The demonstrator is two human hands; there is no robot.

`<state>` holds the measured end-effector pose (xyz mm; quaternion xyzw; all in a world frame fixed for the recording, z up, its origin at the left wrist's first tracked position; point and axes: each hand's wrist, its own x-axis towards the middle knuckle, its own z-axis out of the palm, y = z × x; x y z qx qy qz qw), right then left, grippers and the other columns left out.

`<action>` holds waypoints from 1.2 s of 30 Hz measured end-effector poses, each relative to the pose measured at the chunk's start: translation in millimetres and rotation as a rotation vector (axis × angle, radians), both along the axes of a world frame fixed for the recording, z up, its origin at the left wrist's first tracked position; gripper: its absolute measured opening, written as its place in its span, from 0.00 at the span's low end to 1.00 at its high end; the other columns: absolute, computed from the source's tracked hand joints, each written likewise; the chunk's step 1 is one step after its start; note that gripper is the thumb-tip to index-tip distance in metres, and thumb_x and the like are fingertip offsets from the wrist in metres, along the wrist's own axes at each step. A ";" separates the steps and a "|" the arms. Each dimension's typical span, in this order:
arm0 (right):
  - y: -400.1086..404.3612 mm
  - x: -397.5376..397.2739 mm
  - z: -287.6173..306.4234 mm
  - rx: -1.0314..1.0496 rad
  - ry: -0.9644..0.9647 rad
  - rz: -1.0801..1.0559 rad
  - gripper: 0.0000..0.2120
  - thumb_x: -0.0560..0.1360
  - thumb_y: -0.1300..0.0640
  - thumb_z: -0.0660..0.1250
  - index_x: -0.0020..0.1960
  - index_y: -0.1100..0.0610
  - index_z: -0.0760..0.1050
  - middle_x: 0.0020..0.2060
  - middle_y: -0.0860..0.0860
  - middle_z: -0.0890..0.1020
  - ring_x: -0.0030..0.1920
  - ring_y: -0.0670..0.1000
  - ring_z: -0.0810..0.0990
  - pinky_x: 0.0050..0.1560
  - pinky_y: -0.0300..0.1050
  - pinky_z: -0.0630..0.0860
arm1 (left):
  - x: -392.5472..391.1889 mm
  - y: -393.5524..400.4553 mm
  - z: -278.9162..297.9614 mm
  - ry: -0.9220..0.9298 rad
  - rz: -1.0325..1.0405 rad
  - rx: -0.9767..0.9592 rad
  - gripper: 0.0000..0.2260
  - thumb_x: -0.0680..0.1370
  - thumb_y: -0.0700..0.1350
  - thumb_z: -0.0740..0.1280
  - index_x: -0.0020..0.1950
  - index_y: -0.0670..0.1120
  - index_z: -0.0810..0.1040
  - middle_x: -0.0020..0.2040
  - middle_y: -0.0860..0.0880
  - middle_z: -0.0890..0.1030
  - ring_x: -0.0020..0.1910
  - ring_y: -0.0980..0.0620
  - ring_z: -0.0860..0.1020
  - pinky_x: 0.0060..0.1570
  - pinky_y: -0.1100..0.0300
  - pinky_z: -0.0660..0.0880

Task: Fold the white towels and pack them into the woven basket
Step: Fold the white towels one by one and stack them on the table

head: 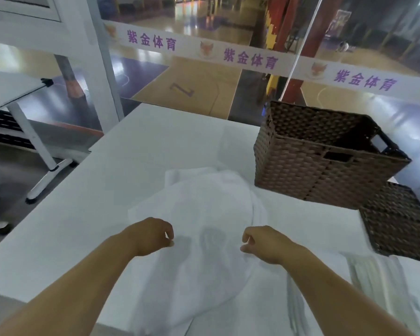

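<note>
Reaching in from the bottom of the frame, two bare forearms stretch over a white desk (102, 180), with the left hand (150, 235) at lower centre-left and the right hand (264, 243) at lower centre-right. Both hang above a rumpled white towel (204, 214) that spreads across the middle of the desk and spills over its near edge at the bottom of the frame. Each hand has its fingers loosely curled with thumb and forefinger tips close together; whether either one pinches the cloth or merely hovers over it cannot be told, as the picture is blurred there. Shadows of the hands fall on the towel between them. A brown woven basket (325, 163) stands on the desk in the right centre of the frame, just beyond the towel's far right edge, its mouth open and a handle slot in its near wall. A flat woven lid (403, 224) of the same brown lies at the right edge, just in front of the basket. More white towels (378, 282) lie at lower right, beside the right forearm.
</note>
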<state>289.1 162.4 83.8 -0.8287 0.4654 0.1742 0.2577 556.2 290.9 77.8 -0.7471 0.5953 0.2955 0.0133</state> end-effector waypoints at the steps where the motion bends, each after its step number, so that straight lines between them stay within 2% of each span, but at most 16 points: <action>1: -0.1 -3.8 -5.3 0.002 0.003 -0.040 0.14 0.76 0.44 0.64 0.58 0.49 0.73 0.56 0.47 0.77 0.53 0.48 0.76 0.55 0.45 0.73 | 2.5 -9.3 -2.7 -0.006 -0.001 -0.012 0.11 0.78 0.55 0.63 0.57 0.53 0.77 0.51 0.56 0.75 0.49 0.57 0.73 0.49 0.63 0.69; 5: -3.8 -11.5 -28.5 -0.005 0.026 -0.224 0.15 0.76 0.43 0.63 0.59 0.48 0.71 0.58 0.47 0.77 0.55 0.49 0.76 0.51 0.44 0.70 | 17.6 -55.1 -18.9 -0.004 -0.001 -0.061 0.09 0.78 0.55 0.63 0.55 0.53 0.76 0.54 0.53 0.79 0.50 0.54 0.77 0.52 0.59 0.74; 7: -7.7 -9.1 -38.4 -0.028 0.043 -0.308 0.18 0.77 0.44 0.63 0.63 0.50 0.69 0.60 0.49 0.77 0.58 0.51 0.76 0.50 0.44 0.67 | 25.9 -81.5 -27.5 0.007 -0.015 -0.079 0.11 0.79 0.53 0.62 0.58 0.52 0.75 0.56 0.51 0.79 0.52 0.53 0.77 0.52 0.60 0.73; 10: -10.6 -0.4 -54.5 -0.034 0.058 -0.477 0.23 0.78 0.45 0.62 0.69 0.53 0.63 0.63 0.52 0.73 0.60 0.53 0.75 0.53 0.44 0.68 | 39.3 -121.0 -40.3 0.034 -0.025 -0.121 0.16 0.80 0.51 0.60 0.67 0.50 0.70 0.62 0.49 0.74 0.59 0.50 0.75 0.56 0.59 0.70; 12: -8.2 6.3 -68.5 0.021 0.058 -0.590 0.27 0.77 0.45 0.63 0.70 0.55 0.59 0.61 0.54 0.72 0.59 0.56 0.76 0.56 0.47 0.73 | 48.6 -146.6 -51.7 0.011 -0.063 -0.136 0.19 0.80 0.50 0.60 0.71 0.49 0.65 0.66 0.47 0.70 0.63 0.47 0.71 0.60 0.56 0.69; 14: -3.9 14.2 -81.3 0.085 0.053 -0.687 0.29 0.76 0.45 0.63 0.71 0.54 0.56 0.59 0.56 0.72 0.57 0.57 0.76 0.54 0.49 0.74 | 55.6 -172.3 -63.8 -0.034 -0.117 -0.122 0.23 0.80 0.50 0.61 0.74 0.48 0.61 0.69 0.45 0.66 0.66 0.43 0.67 0.64 0.51 0.67; 18: 0.3 26.8 -95.1 0.059 0.026 -0.797 0.24 0.77 0.51 0.60 0.68 0.53 0.56 0.52 0.55 0.72 0.50 0.57 0.77 0.44 0.45 0.72 | 60.2 -217.1 -82.9 -0.033 -0.148 -0.132 0.30 0.78 0.53 0.62 0.76 0.46 0.54 0.71 0.42 0.62 0.68 0.39 0.62 0.67 0.47 0.62; 20: -1.8 29.1 -96.8 0.021 0.037 -0.833 0.22 0.78 0.52 0.60 0.68 0.53 0.57 0.55 0.55 0.72 0.52 0.58 0.77 0.45 0.45 0.72 | 58.9 -232.2 -89.7 0.045 -0.118 -0.127 0.31 0.78 0.54 0.62 0.76 0.45 0.54 0.72 0.41 0.61 0.69 0.39 0.62 0.67 0.48 0.61; 23: -8.5 31.7 -95.6 -0.049 0.052 -0.868 0.19 0.79 0.53 0.59 0.68 0.54 0.61 0.57 0.56 0.73 0.55 0.58 0.76 0.50 0.47 0.72 | 57.6 -246.1 -94.8 0.092 -0.132 -0.134 0.28 0.78 0.53 0.62 0.74 0.45 0.59 0.68 0.42 0.70 0.67 0.42 0.67 0.63 0.50 0.67; 25: -14.4 35.5 -91.7 -0.095 0.026 -0.892 0.16 0.79 0.54 0.58 0.66 0.54 0.64 0.55 0.55 0.74 0.54 0.57 0.76 0.48 0.46 0.71 | 59.4 -249.9 -93.5 0.095 -0.165 -0.166 0.23 0.78 0.51 0.64 0.71 0.45 0.66 0.64 0.43 0.75 0.63 0.44 0.72 0.59 0.53 0.69; 28: -25.2 45.4 -82.1 -0.160 -0.035 -0.911 0.15 0.80 0.55 0.57 0.66 0.56 0.66 0.55 0.56 0.76 0.55 0.58 0.75 0.50 0.46 0.70 | 65.7 -248.6 -86.5 0.134 -0.177 -0.182 0.15 0.76 0.48 0.65 0.61 0.46 0.74 0.54 0.45 0.79 0.54 0.45 0.76 0.47 0.57 0.72; 30: -34.8 54.5 -73.7 -0.205 -0.086 -0.898 0.16 0.80 0.54 0.56 0.67 0.57 0.66 0.57 0.57 0.77 0.56 0.59 0.75 0.51 0.46 0.69 | 73.0 -242.7 -80.1 0.174 -0.144 -0.210 0.06 0.76 0.45 0.65 0.51 0.45 0.72 0.46 0.46 0.77 0.46 0.46 0.75 0.39 0.58 0.68; 31: -40.6 60.1 -68.8 -0.223 -0.117 -0.889 0.16 0.81 0.54 0.56 0.67 0.57 0.67 0.57 0.58 0.77 0.56 0.59 0.75 0.50 0.46 0.69 | 79.0 -238.7 -76.4 0.201 -0.116 -0.233 0.05 0.76 0.44 0.64 0.49 0.45 0.71 0.45 0.46 0.75 0.45 0.46 0.74 0.38 0.58 0.67; 34: -58.3 77.8 -49.0 -0.280 -0.207 -0.862 0.15 0.81 0.55 0.56 0.66 0.57 0.68 0.55 0.58 0.78 0.54 0.59 0.76 0.51 0.47 0.71 | 100.5 -223.5 -59.6 0.315 0.022 -0.298 0.07 0.77 0.40 0.63 0.54 0.45 0.70 0.45 0.48 0.76 0.42 0.49 0.75 0.37 0.59 0.68; 36: -69.5 89.7 -32.4 -0.332 -0.270 -0.832 0.15 0.81 0.55 0.56 0.65 0.58 0.68 0.55 0.58 0.79 0.54 0.59 0.77 0.51 0.48 0.72 | 116.4 -212.9 -44.3 0.330 0.129 -0.361 0.07 0.77 0.40 0.63 0.53 0.44 0.67 0.41 0.50 0.75 0.38 0.51 0.73 0.33 0.59 0.67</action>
